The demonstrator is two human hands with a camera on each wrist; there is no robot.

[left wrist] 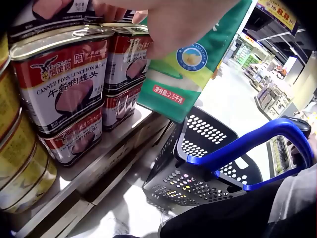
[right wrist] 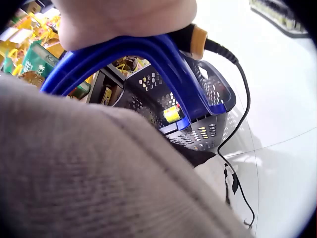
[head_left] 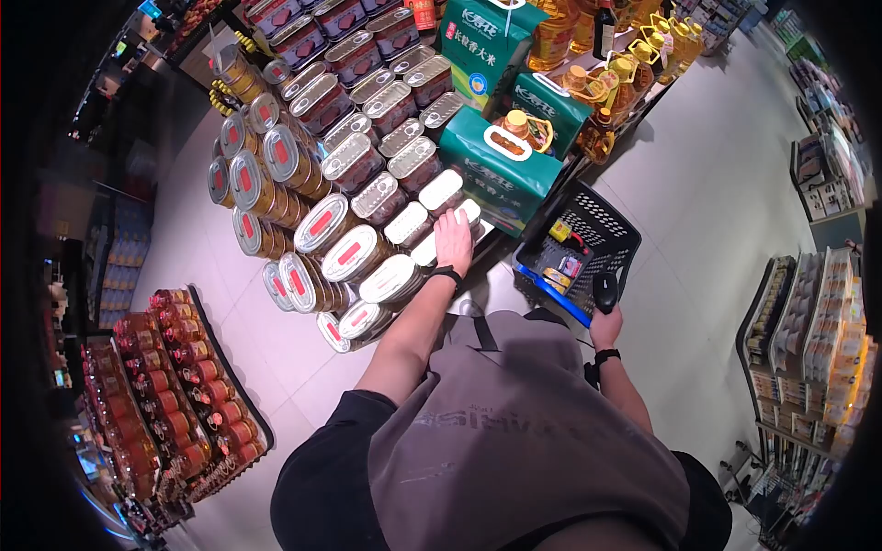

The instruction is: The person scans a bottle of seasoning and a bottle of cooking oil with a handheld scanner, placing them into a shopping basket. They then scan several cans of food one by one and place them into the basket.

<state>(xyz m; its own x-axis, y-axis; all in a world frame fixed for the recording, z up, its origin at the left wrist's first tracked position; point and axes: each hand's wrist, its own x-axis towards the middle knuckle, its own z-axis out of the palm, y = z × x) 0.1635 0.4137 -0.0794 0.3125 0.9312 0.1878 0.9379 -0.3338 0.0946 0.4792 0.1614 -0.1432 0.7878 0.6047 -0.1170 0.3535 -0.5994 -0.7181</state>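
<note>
My left hand (head_left: 454,241) reaches over the rectangular luncheon meat cans (head_left: 405,223), its fingers extended over their lids. In the left wrist view, the hand (left wrist: 183,22) is above a red and white can (left wrist: 130,57), the thumb beside its right edge; contact there is unclear. My right hand (head_left: 605,327) holds the blue handle (head_left: 554,292) of a dark shopping basket (head_left: 602,216), with a black object by the hand. The right wrist view shows this hand (right wrist: 129,20) over the handle (right wrist: 171,64). Small yellow and red packages (head_left: 568,236) lie inside the basket.
Green rice bags (head_left: 501,174) stand right of the cans, with oil bottles (head_left: 625,69) beyond. Round cans (head_left: 322,223) are stacked left. A rack of red bottles (head_left: 197,376) stands lower left and shelves (head_left: 813,340) at the right. A black cable (right wrist: 246,106) hangs near the basket.
</note>
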